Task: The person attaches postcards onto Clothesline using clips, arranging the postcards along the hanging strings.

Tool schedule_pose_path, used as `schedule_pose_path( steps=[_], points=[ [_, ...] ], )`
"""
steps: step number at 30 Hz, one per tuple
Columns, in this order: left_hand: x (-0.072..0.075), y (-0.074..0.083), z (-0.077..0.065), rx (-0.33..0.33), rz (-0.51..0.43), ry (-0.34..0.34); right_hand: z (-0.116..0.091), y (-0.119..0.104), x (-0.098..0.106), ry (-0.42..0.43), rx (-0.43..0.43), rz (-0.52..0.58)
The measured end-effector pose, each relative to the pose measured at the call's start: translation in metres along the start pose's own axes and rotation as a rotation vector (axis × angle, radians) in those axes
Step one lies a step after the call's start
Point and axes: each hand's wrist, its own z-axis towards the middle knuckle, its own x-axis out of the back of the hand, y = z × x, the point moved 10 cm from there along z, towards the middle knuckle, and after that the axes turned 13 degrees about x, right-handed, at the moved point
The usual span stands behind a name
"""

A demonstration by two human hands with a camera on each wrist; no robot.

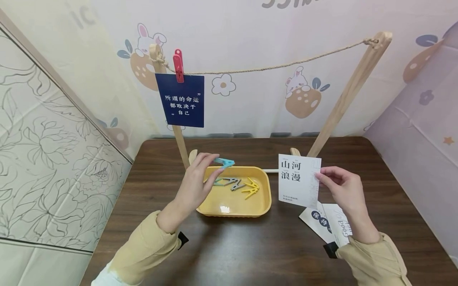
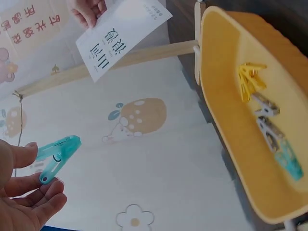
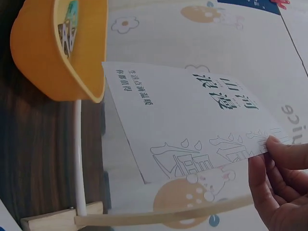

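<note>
My left hand (image 1: 196, 182) pinches a teal clothespin (image 2: 60, 156) between thumb and fingers, raised over the far left of a yellow basin (image 1: 264, 202). In the basin lie several yellow clothespins (image 1: 251, 190), grey clothespins (image 1: 236, 186) and another teal clothespin (image 2: 289, 161). On the right side, my right hand (image 1: 345, 190) holds a white card (image 1: 298, 186) with printed characters by its right edge, between thumb and fingers. A twine line (image 1: 264, 69) runs above both hands, and a red clothespin (image 1: 178, 65) fastens a dark blue card (image 1: 184, 101) to its left end.
Two wooden posts, the left post (image 1: 180, 147) and the right post (image 1: 348, 93), carry the twine. A white rod (image 1: 270, 171) joins them low behind the basin. More printed cards (image 1: 322, 222) lie on the brown table (image 1: 250, 250) under my right hand. A patterned curtain hangs behind.
</note>
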Motion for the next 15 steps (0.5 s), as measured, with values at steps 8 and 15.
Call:
schedule_pose_path(
  steps=[8, 15],
  points=[
    [0.016, 0.014, 0.01, -0.022, 0.064, -0.03, 0.017, -0.022, -0.006, -0.022, 0.092, 0.01],
    [0.031, 0.032, 0.023, -0.098, 0.105, -0.002, 0.031, -0.045, -0.012, -0.043, 0.161, 0.009]
  ],
)
